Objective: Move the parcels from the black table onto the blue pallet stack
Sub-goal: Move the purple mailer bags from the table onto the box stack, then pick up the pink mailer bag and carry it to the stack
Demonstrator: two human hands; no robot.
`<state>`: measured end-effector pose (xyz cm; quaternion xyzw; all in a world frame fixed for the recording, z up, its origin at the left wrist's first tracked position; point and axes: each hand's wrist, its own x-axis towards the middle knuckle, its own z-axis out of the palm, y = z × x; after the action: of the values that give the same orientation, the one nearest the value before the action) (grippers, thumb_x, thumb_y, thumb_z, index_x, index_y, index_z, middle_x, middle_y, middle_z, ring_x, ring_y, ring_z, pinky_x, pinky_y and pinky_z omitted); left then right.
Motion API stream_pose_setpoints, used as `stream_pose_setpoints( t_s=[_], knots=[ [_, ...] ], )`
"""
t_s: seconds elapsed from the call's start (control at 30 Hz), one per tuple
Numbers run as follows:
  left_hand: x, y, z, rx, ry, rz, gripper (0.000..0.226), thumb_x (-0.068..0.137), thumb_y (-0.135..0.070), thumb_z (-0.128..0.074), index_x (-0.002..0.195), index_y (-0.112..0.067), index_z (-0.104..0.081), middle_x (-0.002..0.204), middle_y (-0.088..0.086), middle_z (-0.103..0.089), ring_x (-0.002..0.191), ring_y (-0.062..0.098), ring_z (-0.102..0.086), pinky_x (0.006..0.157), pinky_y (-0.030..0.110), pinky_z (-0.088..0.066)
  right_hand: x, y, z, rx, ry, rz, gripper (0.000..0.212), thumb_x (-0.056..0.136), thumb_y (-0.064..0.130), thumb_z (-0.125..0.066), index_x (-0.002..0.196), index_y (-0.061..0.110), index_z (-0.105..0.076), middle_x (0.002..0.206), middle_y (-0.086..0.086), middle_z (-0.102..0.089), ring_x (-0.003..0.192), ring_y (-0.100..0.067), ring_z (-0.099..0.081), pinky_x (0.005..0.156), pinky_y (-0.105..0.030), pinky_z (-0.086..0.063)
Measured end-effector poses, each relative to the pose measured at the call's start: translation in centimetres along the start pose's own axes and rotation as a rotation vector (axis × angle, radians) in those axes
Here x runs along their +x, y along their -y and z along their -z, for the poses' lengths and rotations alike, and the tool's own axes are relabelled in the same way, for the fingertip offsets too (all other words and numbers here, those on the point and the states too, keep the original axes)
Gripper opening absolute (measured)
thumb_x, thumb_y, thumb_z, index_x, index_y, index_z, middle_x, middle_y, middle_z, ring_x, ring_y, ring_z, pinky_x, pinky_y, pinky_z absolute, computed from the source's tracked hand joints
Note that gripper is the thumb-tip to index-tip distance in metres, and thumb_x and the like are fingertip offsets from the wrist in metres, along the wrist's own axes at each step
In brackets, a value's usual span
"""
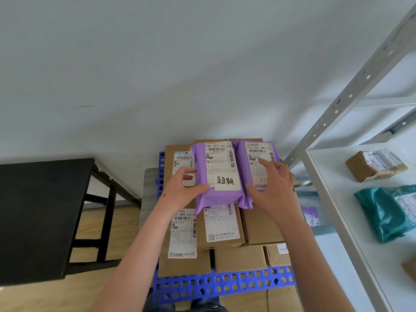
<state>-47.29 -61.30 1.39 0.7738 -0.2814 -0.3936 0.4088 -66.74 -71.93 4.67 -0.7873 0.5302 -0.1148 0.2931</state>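
Long axis 12–6, purple parcel point(219, 174) pinched at its 9 o'clock edge by left hand point(183, 188) fingers; right hand point(271, 188), fingers splayed, touches neighbour parcel point(257, 154) at 3.

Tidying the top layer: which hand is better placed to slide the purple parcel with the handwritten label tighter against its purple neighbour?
Left, probably. The left hand grips the handwritten-label parcel at its left edge and can push rightward; the right hand rests on the neighbouring purple parcel.
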Motion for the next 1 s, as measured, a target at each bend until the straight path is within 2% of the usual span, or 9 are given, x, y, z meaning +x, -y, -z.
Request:
stream_pose_setpoints(
  t_s=[0.1,0.27,0.43,0.53,0.6,0.7,0.83,0.93,1.0],
  knots=[
    [-0.3,-0.1,0.3,0.008,-0.018,-0.031,0.046,0.076,-0.034,-0.076,0.114,-0.032,-0.049,0.111,-0.01,-0.052,0.086,0.001,-0.055,0.061,0.016,-0.039,-0.2,0.3,0.1,-0.011,-0.019,0.029,0.068,0.084,0.025,-0.069,0.144,0.026,-0.037,0.149,-0.005,-0.028,0.14,-0.027,-0.018,0.111,-0.051,-0.031],
    [-1.3,-0.1,0.9,-0.028,-0.091,-0.079,0.029,0.08,-0.031,-0.073,0.102,-0.036,-0.055,0.104,-0.015,-0.061,0.084,0.001,-0.061,0.065,0.017,-0.044,-0.4,0.5,0.0,0.025,-0.049,0.092,0.066,0.082,0.022,-0.072,0.141,0.028,-0.042,0.146,-0.004,-0.032,0.14,-0.025,-0.02,0.111,-0.048,-0.033],
    [-3.3,-0.3,2.3,-0.072,-0.208,-0.18,0.02,0.082,-0.021,-0.069,0.099,-0.029,-0.062,0.094,-0.012,-0.067,0.081,0.003,-0.065,0.068,0.012,-0.049,-0.4,2.0,-1.2,0.083,-0.057,0.282,0.06,0.08,0.015,-0.074,0.134,0.026,-0.049,0.136,0.003,-0.039,0.133,-0.018,-0.029,0.101,-0.027,-0.029],
    [-4.7,-0.3,3.9,-0.033,-0.258,-0.216,0.015,0.084,-0.02,-0.067,0.097,-0.026,-0.064,0.092,-0.011,-0.067,0.081,0.004,-0.063,0.072,0.014,-0.048,-0.7,4.0,-2.0,0.135,-0.042,0.385,0.051,0.081,0.011,-0.07,0.127,0.027,-0.054,0.121,0.015,-0.042,0.117,-0.004,-0.039,0.09,-0.003,-0.027],
    [-5.5,-0.2,5.1,-0.031,-0.29,-0.224,0.012,0.085,-0.02,-0.066,0.094,-0.027,-0.064,0.089,-0.013,-0.067,0.08,0.001,-0.061,0.07,0.012,-0.045,-1.0,5.5,-2.5,0.151,-0.011,0.459,0.047,0.082,0.006,-0.067,0.124,0.025,-0.059,0.118,0.014,-0.048,0.105,0.003,-0.044,0.081,0.005,-0.029],
    [-6.8,0.0,7.2,-0.064,-0.342,-0.211,0.01,0.086,-0.02,-0.065,0.091,-0.028,-0.064,0.087,-0.014,-0.066,0.08,0.005,-0.062,0.073,0.017,-0.045,-1.7,7.6,-3.4,0.176,0.054,0.517,0.041,0.084,0.004,-0.065,0.12,0.023,-0.063,0.116,0.01,-0.056,0.088,0.0,-0.051,0.076,-0.001,-0.039],
    [-8.8,0.9,10.3,-0.107,-0.399,-0.202,0.009,0.087,-0.017,-0.064,0.09,-0.025,-0.065,0.088,-0.01,-0.067,0.088,0.013,-0.064,0.083,0.028,-0.05,-2.9,10.3,-5.0,0.182,0.106,0.545,0.035,0.086,0.004,-0.064,0.116,0.021,-0.066,0.111,0.009,-0.062,0.099,-0.001,-0.056,0.082,0.001,-0.036],
    [-10.4,2.3,12.8,-0.131,-0.428,-0.191,0.01,0.087,-0.014,-0.063,0.091,-0.022,-0.065,0.089,-0.007,-0.067,0.089,0.015,-0.063,0.088,0.038,-0.052,-4.2,12.5,-6.5,0.169,0.138,0.564,0.034,0.086,0.005,-0.063,0.114,0.024,-0.066,0.108,0.013,-0.062,0.097,0.001,-0.056,0.081,-0.001,-0.037],
    [-11.5,3.4,14.6,-0.136,-0.452,-0.178,0.011,0.087,-0.014,-0.064,0.09,-0.024,-0.065,0.089,-0.008,-0.067,0.09,0.014,-0.063,0.089,0.039,-0.052,-5.1,13.9,-7.7,0.159,0.164,0.568,0.034,0.087,0.005,-0.062,0.114,0.025,-0.066,0.108,0.014,-0.061,0.098,0.001,-0.056,0.08,-0.003,-0.038]
  ],
)
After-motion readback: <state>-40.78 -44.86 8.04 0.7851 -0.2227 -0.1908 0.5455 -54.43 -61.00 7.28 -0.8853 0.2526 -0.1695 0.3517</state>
